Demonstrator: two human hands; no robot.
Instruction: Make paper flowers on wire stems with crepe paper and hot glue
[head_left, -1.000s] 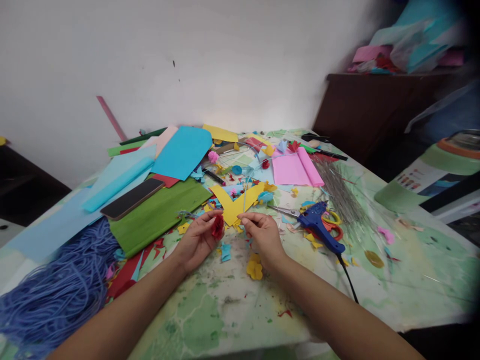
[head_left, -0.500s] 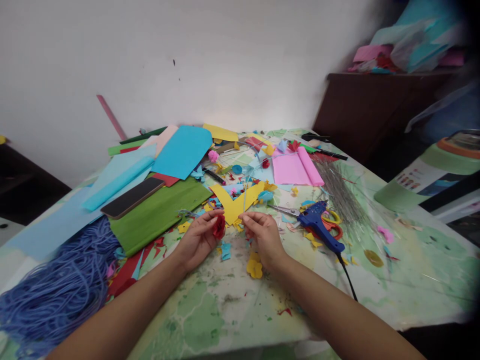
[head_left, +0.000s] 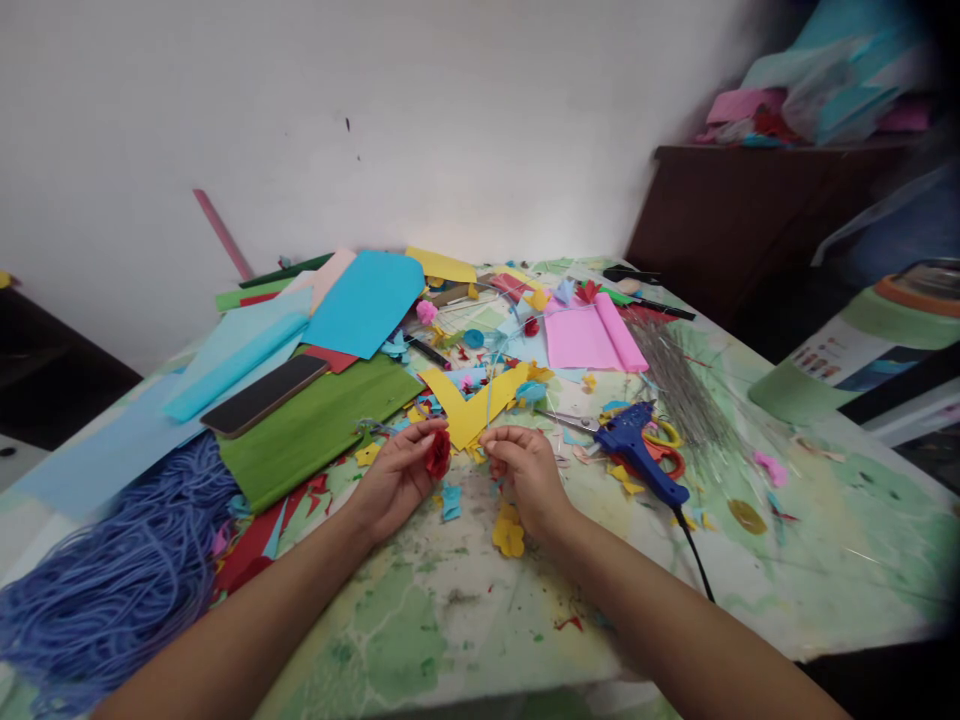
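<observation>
Cluttered table [head_left: 405,640], red flower [head_left: 438,456] in left hand [head_left: 391,487]

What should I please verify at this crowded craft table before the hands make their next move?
1. Red paper flower held in left hand: ok.
2. Right hand gripping something: cannot tell, too small to make out.
3. Scissors unobstructed: not ok, the blue glue gun lies across them.
4. Glue gun heated: cannot tell.
5. Tabletop between the hands free of scraps: not ok, a light-blue paper scrap lies there.
</observation>
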